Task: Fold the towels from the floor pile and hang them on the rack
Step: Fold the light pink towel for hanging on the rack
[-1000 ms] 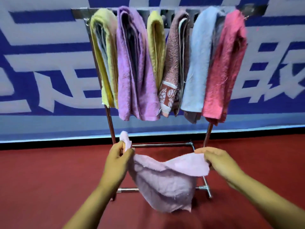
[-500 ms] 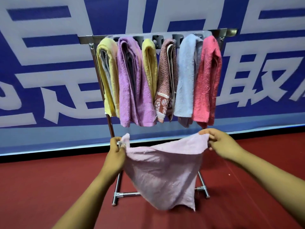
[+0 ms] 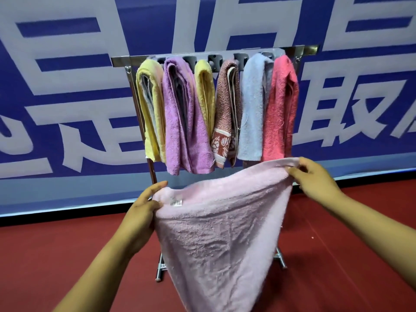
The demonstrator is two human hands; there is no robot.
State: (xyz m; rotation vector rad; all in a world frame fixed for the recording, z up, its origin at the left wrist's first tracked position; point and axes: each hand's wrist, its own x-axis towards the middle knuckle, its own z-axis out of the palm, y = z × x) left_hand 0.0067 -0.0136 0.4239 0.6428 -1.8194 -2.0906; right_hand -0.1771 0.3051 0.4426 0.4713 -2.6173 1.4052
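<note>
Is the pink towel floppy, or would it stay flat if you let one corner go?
Probably floppy: the pink towel sags and wrinkles between the left hand and right hand. A dropped corner would likely fall. It seems light, since fingertip grips hold it.

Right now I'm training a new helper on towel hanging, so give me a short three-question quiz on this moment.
1. True or false: the left hand and right hand both grip the pale pink towel.
2. How many towels hang on the rack?
3. Which hanging towel is rightmost? A) yellow B) light blue C) coral pink

Key: 1 true; 2 six; 3 C.
</note>
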